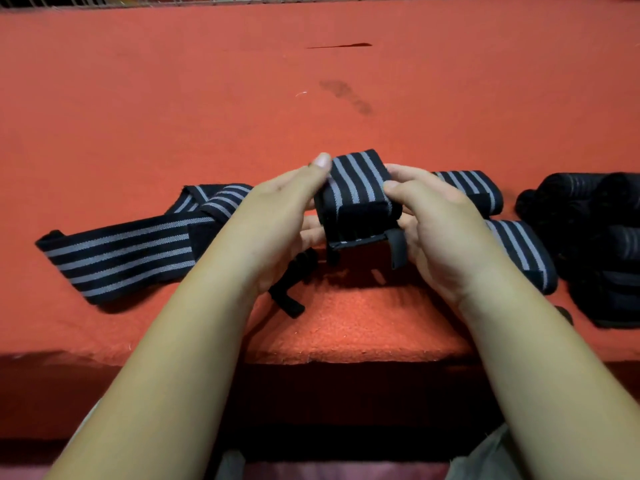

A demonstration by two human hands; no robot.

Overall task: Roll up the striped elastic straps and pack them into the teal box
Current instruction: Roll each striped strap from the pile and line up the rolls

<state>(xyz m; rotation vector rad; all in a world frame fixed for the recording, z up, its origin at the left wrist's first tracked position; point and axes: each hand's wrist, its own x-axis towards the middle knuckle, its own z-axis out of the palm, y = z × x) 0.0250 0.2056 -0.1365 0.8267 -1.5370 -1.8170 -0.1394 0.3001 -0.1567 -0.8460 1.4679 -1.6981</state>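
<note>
1. A rolled strap (pixel 356 188), black with grey stripes, was held just above the red cloth (pixel 207 98) at the middle of the frame.
2. The left hand (pixel 287 216) gripped the roll's left side, its thumb pressed on the upper left corner and its fingers curled underneath.
3. The right hand (pixel 440 230) gripped the roll's right side, thumb laid on the striped top, fingers curled round the far and lower edges.
4. The roll's loose end, a plain black flap with a stitched edge, faced the camera, and a grey tab (pixel 398 247) hung down at its lower right, touching the right palm.
5. An unrolled strap (pixel 117 258) lay flat on the cloth at the left of the frame, running from the left edge towards the middle, with a fold at its upper end that passed behind the left forearm.
6. A black strip (pixel 291 289) lay on the cloth just below the left wrist; what it joined to could not be told.
7. Two finished rolls (pixel 474 188) lay to the right of the hands, one behind the right hand's knuckles and the other beside the right wrist.
8. A dark pile of rolls (pixel 595 237) sat at the right edge of the frame, too dim for its stripes to be read.
9. A dark stain (pixel 346 97) marked the cloth in the upper middle.
</note>
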